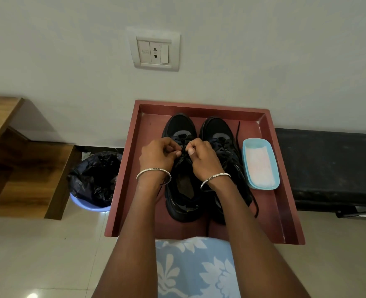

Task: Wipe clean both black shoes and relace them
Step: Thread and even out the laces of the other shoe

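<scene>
Red tray (122, 168) | left hand (159, 153), right hand (203, 160) pinch lace (184, 150) over left shoe (181, 125)

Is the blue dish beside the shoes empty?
Not empty: the blue dish holds a whitish cloth or wipe lying flat inside.

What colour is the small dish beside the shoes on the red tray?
Light blue dish, seen best in the head view.
</scene>
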Available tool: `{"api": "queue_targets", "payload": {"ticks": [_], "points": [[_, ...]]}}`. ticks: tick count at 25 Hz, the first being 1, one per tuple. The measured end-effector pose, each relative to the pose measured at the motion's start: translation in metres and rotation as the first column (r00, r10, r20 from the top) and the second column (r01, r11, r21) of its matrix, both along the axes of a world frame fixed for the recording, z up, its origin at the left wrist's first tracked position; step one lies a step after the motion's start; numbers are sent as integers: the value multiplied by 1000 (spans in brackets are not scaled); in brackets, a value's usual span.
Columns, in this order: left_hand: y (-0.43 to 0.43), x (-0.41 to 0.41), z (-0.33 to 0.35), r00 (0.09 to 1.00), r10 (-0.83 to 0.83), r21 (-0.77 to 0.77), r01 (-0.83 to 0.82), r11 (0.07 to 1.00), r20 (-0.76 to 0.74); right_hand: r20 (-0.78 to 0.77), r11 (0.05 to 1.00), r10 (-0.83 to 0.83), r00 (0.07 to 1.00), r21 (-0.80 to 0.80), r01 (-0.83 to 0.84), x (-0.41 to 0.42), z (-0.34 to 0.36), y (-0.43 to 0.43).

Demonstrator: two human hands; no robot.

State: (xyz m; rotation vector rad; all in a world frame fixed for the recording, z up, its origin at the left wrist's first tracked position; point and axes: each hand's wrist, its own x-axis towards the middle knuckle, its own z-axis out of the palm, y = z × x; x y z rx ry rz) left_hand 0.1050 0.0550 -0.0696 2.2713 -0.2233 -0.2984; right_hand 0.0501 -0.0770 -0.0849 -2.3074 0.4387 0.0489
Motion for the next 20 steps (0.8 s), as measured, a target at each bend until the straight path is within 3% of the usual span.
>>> {"api": "queue_targets", "payload": {"ticks": [9,15,20], "points": [[-12,7,-5,969,-227,199,206,958,93,2,997,11,1000,-72,-11,0,5,3],[-8,8,-11,979,-195,60,192,980,62,25,995,-21,999,-94,23,-1,10,2],[6,8,-3,985,-133,-101,122,987,-108,103,984,-108,989,156,91,-8,10,-13]]}}
